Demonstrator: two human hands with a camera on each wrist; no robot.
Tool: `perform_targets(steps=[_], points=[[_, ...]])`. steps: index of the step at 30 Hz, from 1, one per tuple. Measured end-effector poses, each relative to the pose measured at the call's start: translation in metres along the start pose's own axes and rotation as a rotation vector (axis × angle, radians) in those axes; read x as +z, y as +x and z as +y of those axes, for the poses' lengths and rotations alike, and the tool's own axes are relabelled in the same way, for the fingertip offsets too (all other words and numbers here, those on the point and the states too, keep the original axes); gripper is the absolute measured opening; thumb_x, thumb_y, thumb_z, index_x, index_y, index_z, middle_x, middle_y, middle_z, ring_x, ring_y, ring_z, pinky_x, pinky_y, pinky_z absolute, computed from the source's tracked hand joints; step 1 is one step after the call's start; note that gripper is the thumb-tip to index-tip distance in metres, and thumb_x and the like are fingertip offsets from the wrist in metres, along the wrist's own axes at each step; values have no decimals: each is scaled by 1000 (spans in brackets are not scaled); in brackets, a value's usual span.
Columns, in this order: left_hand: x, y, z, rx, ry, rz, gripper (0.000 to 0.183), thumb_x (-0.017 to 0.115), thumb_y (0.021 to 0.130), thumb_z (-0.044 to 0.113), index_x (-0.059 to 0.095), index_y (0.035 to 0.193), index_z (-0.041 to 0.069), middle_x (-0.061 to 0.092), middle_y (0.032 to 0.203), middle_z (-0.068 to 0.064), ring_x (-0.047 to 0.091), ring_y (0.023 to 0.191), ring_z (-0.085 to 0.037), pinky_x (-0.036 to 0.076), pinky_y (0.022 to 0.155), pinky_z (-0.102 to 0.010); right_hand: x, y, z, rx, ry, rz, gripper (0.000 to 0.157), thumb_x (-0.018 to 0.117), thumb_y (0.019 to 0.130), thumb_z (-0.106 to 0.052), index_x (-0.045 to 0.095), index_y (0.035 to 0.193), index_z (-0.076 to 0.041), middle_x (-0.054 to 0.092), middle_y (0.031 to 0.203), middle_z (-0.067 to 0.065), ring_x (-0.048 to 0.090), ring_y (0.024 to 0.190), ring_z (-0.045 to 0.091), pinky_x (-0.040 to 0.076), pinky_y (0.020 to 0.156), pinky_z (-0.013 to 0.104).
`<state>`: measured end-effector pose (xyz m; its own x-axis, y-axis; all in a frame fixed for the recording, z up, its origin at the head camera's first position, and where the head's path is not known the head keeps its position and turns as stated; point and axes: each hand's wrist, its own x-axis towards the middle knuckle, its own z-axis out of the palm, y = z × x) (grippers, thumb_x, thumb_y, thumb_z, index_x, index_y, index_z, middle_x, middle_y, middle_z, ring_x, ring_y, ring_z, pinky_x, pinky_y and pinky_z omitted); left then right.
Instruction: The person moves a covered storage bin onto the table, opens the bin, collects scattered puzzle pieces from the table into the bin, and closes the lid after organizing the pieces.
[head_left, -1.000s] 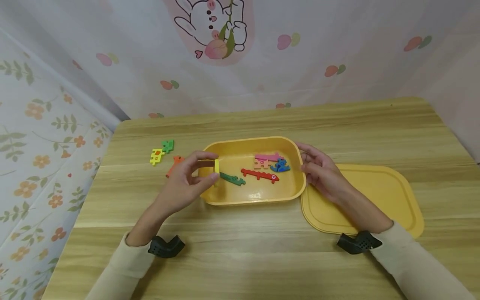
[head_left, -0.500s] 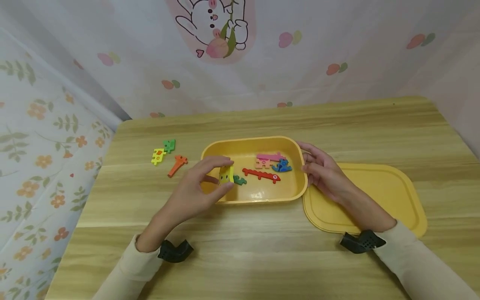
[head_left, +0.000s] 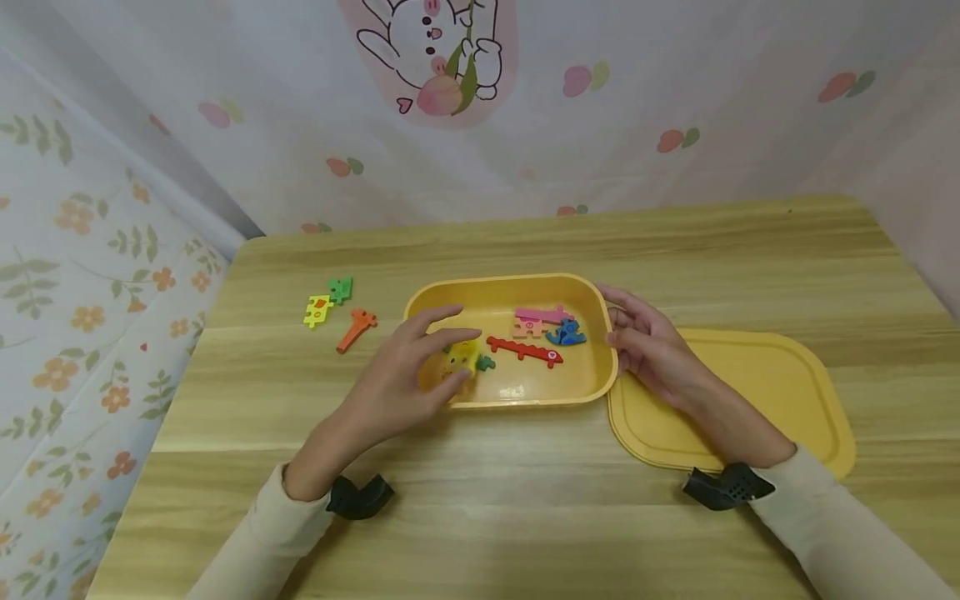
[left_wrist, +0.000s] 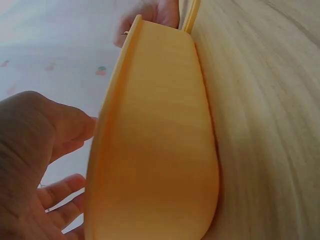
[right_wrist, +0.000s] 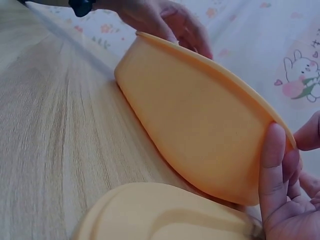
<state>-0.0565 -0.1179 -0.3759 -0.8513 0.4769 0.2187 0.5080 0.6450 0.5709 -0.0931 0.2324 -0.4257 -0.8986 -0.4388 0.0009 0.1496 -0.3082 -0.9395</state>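
A yellow plastic box [head_left: 510, 403] stands on the wooden table, with small puzzle pieces inside. My left hand [head_left: 397, 375] hovers over its left end, thumb and fingers spread apart. Just below those fingers is a yellow puzzle piece [head_left: 467, 353], partly over a dark green piece [head_left: 487, 363]. My right hand [head_left: 654, 348] grips the box's right end, pinching the rim between thumb and fingers, as the right wrist view shows on the box wall [right_wrist: 200, 120]. A long red piece [head_left: 525, 350], a pink piece [head_left: 546, 315], a peach piece [head_left: 528, 328] and a blue piece [head_left: 567, 333] lie inside.
The yellow lid [head_left: 795, 400] lies flat on the table under my right forearm. Left of the box are an orange piece [head_left: 356, 331], a bright yellow piece [head_left: 318, 311] and a green piece [head_left: 341, 290]. A printed curtain [head_left: 525, 150] hangs behind the table.
My left hand has moved right over the box, its fingers have parted, and the yellow piece it pinched has left its grip. My right hand keeps its hold on the rim.
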Motion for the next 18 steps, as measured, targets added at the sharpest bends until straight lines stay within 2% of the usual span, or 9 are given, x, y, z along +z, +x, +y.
perform_targets(steps=[3, 7, 12, 15, 18], points=[[-3, 1, -2, -8, -10, 27, 43, 80, 95, 18, 69, 137, 14, 53, 155, -11, 50, 147, -32, 50, 117, -55, -1, -1, 0, 1, -1, -2, 56, 45, 102, 11, 43, 155, -9, 67, 106, 5, 70, 71, 10, 60, 56, 21], [-12, -1, -7, 5, -11, 117, 40, 78, 96, 12, 69, 135, 10, 60, 145, -12, 56, 138, -31, 52, 113, -53, 0, -1, -1, 11, -11, -1, 57, 45, 102, 10, 42, 155, -8, 67, 105, 4, 69, 69, 10, 60, 56, 21], [-25, -2, -13, 34, 61, 177, 36, 78, 95, 10, 70, 131, 7, 67, 132, -10, 63, 126, -29, 58, 103, -48, -1, 0, -2, 18, -26, 3, 57, 45, 103, 9, 39, 157, -7, 66, 105, 4, 69, 69, 10, 60, 56, 21], [-31, -3, -18, 10, 103, 198, 37, 77, 96, 9, 69, 131, 7, 68, 129, -11, 65, 120, -29, 59, 98, -48, -1, 0, -1, 18, -25, 1, 58, 44, 103, 9, 38, 158, -7, 66, 107, 4, 70, 71, 9, 60, 57, 21], [-37, -4, -27, -49, 135, 203, 38, 75, 97, 11, 68, 134, 6, 69, 129, -13, 66, 114, -32, 60, 91, -49, -1, -1, -1, 20, -17, 3, 59, 44, 103, 10, 38, 158, -8, 67, 110, 4, 72, 75, 10, 62, 59, 22]])
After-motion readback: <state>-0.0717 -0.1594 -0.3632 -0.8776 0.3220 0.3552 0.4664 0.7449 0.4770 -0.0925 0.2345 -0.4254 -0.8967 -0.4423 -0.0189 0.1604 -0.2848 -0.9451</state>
